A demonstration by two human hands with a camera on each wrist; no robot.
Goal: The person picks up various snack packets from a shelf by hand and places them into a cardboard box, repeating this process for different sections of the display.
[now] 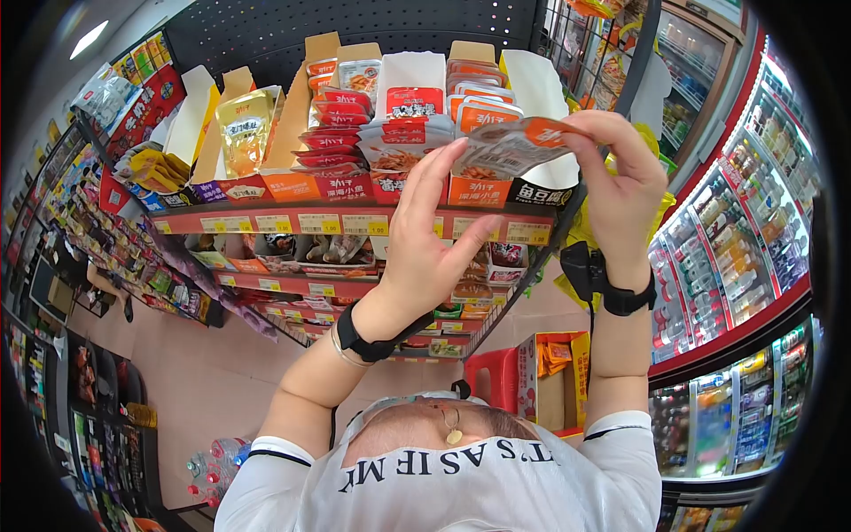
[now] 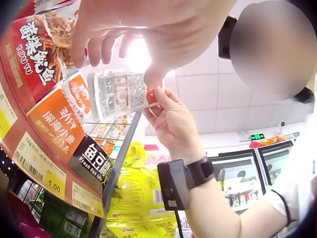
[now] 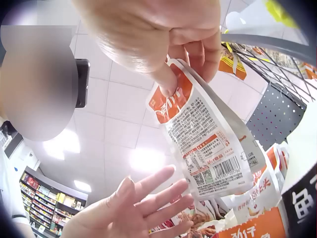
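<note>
With our right hand (image 1: 620,164) we pinch the orange end of a Jinzai fish-snack pouch (image 3: 210,144) between thumb and fingers, its barcoded back showing; a second pouch (image 3: 250,153) seems to lie behind it, so we would do well to grip firmly enough that neither slides, yet lightly enough not to crease the film. The pinched pouch is above the right part of the orange 深海小鱼 display box (image 1: 479,191), our landmark. Our left hand (image 1: 425,244) is spread, thumb well apart, with its fingertips by the pouch's edge above the same box; whether they touch it we cannot tell. That hand would serve best flat, squaring the edges instead of grabbing. Behind the orange box's front stand its packed pouches (image 1: 483,113), which a low swing might catch. Just left of the box is the red squid box (image 1: 390,188), its packets standing tall, and just right is the black fish-tofu box (image 1: 539,195), so we should keep the pouch centred and move slowly. Below the box runs the price-label strip (image 1: 496,229), best left clear of our left wrist.
</note>
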